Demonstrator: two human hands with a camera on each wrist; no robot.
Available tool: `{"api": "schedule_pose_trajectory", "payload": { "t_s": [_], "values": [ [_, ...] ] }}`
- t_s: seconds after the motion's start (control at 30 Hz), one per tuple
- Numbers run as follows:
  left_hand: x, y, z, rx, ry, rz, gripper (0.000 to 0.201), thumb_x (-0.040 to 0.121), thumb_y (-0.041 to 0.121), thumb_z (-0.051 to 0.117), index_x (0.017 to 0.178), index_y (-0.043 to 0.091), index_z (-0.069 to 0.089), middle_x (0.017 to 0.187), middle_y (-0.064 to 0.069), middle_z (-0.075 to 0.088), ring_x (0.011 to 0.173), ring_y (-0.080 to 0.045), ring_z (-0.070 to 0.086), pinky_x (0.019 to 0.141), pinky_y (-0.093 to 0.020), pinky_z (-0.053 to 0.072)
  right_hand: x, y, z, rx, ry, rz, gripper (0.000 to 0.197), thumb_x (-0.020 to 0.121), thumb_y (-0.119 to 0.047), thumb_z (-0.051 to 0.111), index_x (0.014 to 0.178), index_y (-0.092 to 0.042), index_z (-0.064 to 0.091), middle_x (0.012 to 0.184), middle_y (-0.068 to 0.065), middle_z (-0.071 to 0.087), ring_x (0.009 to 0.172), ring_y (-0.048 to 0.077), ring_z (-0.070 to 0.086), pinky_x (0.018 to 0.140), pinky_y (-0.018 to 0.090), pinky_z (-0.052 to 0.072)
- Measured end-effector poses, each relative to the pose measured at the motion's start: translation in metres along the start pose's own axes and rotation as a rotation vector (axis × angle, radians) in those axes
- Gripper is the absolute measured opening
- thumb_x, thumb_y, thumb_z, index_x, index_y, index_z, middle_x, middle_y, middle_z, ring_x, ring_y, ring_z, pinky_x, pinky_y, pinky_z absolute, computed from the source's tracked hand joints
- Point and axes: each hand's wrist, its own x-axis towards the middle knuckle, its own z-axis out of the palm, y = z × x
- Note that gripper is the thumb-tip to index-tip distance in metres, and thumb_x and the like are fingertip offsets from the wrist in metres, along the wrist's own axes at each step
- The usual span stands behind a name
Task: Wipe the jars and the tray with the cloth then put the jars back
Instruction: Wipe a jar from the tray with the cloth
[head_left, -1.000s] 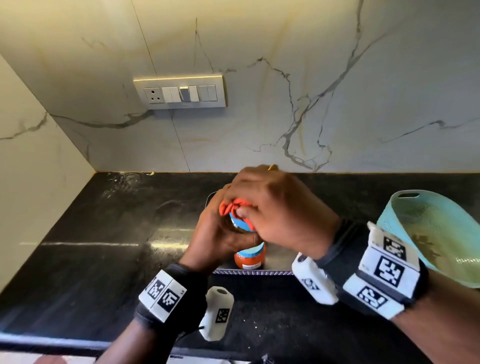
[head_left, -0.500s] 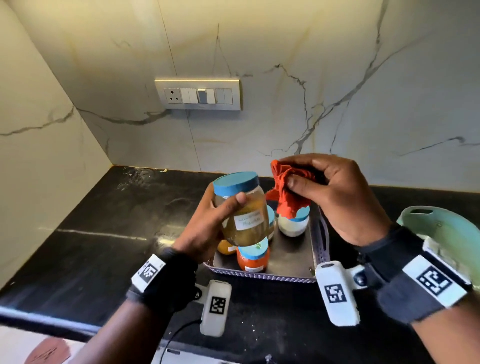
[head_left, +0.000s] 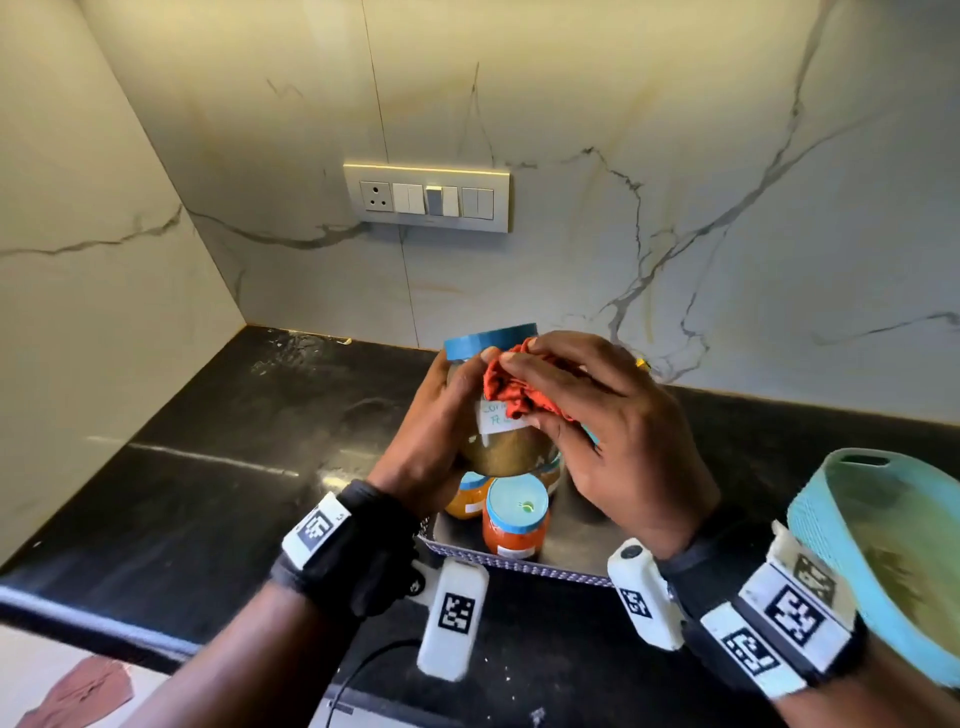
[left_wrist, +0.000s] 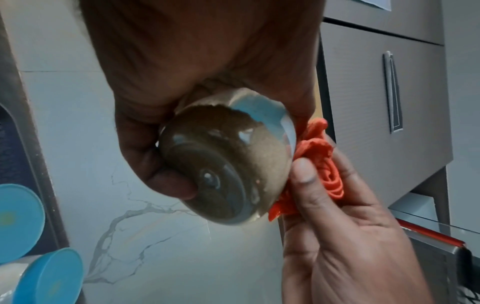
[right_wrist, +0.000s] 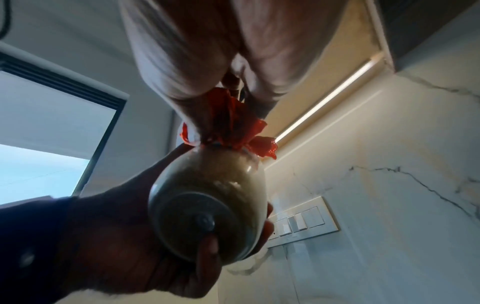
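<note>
The brown-filled jar (head_left: 493, 410), held above the tray (head_left: 524, 564) at centre frame, now has the red cloth (head_left: 511, 392) pressed on its side; half a second ago they were apart. The left hand (head_left: 426, 441) grips the jar, the right hand (head_left: 618, 441) bunches the cloth, so wiping begins.

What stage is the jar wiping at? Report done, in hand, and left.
Done: nothing provably; no jar shows as already wiped. In hand: the left hand grips the brown-filled jar above the tray, while the right hand presses the red cloth on its side. Left: the orange jar and others standing in the tray, the tray itself, then returning this jar.
</note>
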Motion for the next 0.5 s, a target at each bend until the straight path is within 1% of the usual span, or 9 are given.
{"api": "schedule_pose_trajectory", "payload": {
  "t_s": [0.03,0.1,0.13,0.2,0.27,0.3,0.4,0.43,0.5],
  "values": [
    [0.001,0.003,-0.001,-0.018,0.007,-0.006,0.077,0.093,0.047,0.069,0.145,-0.004,0.046,0.136,-0.039,0.056,0.116,-0.042,0.063,0.097,-0.056,0.054,-0.003,-0.003,0.002,-0.048,-0.018,-0.048,0.037,0.093,-0.003,0.065,0.129,-0.011,0.068,0.128,0.010,0.062,0.115,0.026,0.061,0.097,0.041,0.053],
    [0.002,0.007,-0.004,-0.041,0.046,-0.024,0.085,0.089,0.049,0.072,0.147,-0.005,0.042,0.122,-0.032,0.064,0.100,-0.034,0.070,0.081,-0.044,0.059,-0.013,-0.010,0.002,-0.133,-0.094,-0.164,0.034,0.098,-0.006,0.052,0.127,-0.013,0.069,0.129,0.008,0.059,0.114,0.027,0.060,0.097,0.043,0.055],
    [0.003,0.006,-0.006,-0.028,0.060,-0.026,0.086,0.087,0.049,0.073,0.147,-0.005,0.042,0.118,-0.028,0.065,0.097,-0.033,0.070,0.080,-0.041,0.058,-0.017,-0.012,0.001,-0.168,-0.131,-0.219,0.034,0.099,-0.010,0.048,0.126,-0.015,0.069,0.130,0.005,0.055,0.115,0.025,0.057,0.100,0.040,0.054],
    [0.003,0.003,-0.010,0.001,0.049,-0.030,0.083,0.090,0.048,0.072,0.146,-0.005,0.042,0.124,-0.030,0.065,0.108,-0.042,0.067,0.090,-0.050,0.057,-0.014,-0.008,0.000,-0.191,-0.162,-0.286,0.034,0.098,-0.010,0.049,0.125,-0.016,0.069,0.128,0.005,0.052,0.112,0.024,0.056,0.101,0.035,0.050],
    [0.002,0.000,-0.011,0.001,0.018,-0.044,0.077,0.093,0.046,0.070,0.145,-0.005,0.044,0.135,-0.037,0.059,0.120,-0.049,0.061,0.103,-0.064,0.050,-0.001,0.003,0.002,-0.131,-0.123,-0.235,0.039,0.092,0.002,0.058,0.125,-0.014,0.071,0.122,0.009,0.060,0.107,0.026,0.060,0.095,0.039,0.055],
    [0.001,0.001,-0.009,0.002,0.019,-0.043,0.078,0.092,0.047,0.070,0.144,-0.005,0.045,0.137,-0.038,0.057,0.119,-0.048,0.061,0.104,-0.066,0.050,0.007,0.010,0.002,-0.074,-0.081,-0.169,0.043,0.088,0.006,0.062,0.125,-0.014,0.071,0.118,0.010,0.064,0.105,0.026,0.062,0.092,0.039,0.056],
    [0.003,0.006,-0.006,-0.041,0.044,-0.054,0.090,0.083,0.053,0.079,0.145,-0.003,0.046,0.132,-0.033,0.060,0.111,-0.038,0.066,0.092,-0.052,0.059,0.025,0.019,0.003,0.070,-0.016,-0.022,0.041,0.086,0.005,0.069,0.125,-0.012,0.071,0.115,0.008,0.065,0.107,0.020,0.063,0.094,0.035,0.054],
    [0.005,0.009,-0.007,-0.061,0.033,-0.052,0.088,0.084,0.053,0.078,0.144,-0.004,0.047,0.128,-0.032,0.062,0.107,-0.035,0.067,0.090,-0.048,0.060,0.025,0.016,0.004,0.082,-0.021,-0.025,0.039,0.088,0.003,0.068,0.124,-0.011,0.072,0.115,0.008,0.064,0.107,0.020,0.063,0.094,0.035,0.053],
    [0.008,0.015,-0.011,-0.130,0.005,-0.074,0.073,0.090,0.050,0.068,0.140,-0.001,0.055,0.119,-0.026,0.065,0.096,-0.030,0.070,0.084,-0.042,0.062,0.013,0.006,0.008,0.022,-0.071,-0.095,0.038,0.089,0.004,0.065,0.122,-0.012,0.072,0.117,0.008,0.063,0.105,0.022,0.062,0.092,0.036,0.054]
  ]
}}
